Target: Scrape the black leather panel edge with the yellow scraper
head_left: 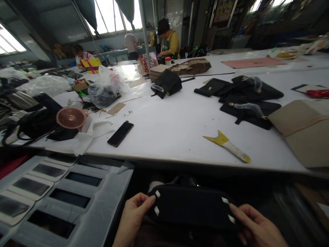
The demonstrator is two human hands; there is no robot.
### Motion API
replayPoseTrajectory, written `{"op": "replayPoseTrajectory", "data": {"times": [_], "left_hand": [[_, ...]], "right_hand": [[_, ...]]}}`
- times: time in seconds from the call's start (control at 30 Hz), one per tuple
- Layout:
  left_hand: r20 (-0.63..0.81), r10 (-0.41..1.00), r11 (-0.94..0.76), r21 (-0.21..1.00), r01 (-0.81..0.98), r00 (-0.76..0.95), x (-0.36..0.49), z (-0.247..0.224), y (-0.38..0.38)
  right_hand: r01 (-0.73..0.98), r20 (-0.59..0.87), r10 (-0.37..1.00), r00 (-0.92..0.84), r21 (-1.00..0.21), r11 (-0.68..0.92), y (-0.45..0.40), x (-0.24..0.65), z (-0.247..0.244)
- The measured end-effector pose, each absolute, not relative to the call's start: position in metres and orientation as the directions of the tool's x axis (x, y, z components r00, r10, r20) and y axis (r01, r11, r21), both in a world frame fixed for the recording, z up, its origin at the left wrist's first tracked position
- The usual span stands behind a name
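A black bag (190, 207) rests over my lap, below the table's front edge. Its flat, rounded face is turned up, with two small white patches near each end. My left hand (135, 216) grips its left end, thumb on top beside the white patches. At the opposite end, my right hand (257, 223) pinches the edge the same way, its thumb near the lower right patch. The fingers beneath the bag are mostly hidden, and the bag's underside lies in shadow.
On the white table (164, 130) lie a yellow forked tool (227, 145), a phone (120, 133), a pink fan (72, 118) and several black bags (252, 103). A grey rack (102, 206) with dark slots stands at left, a cardboard piece (303, 133) at right. Several people work at the back.
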State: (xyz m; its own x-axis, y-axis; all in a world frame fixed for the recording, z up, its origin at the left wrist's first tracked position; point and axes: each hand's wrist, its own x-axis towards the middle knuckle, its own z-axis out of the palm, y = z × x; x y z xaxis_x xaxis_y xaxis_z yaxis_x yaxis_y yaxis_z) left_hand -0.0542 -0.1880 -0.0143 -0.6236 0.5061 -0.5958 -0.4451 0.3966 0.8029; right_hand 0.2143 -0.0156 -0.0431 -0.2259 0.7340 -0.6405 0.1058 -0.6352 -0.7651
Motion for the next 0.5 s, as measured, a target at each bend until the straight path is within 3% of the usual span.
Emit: {"op": "replayPoseTrajectory", "data": {"times": [0.5], "left_hand": [[-0.661,0.462,0.435,0.75,-0.498,-0.591,-0.06,-0.025,-0.187]], "right_hand": [[0.069,-0.609,0.761,-0.221,-0.789,-0.611,-0.017,0.203,-0.026]]}}
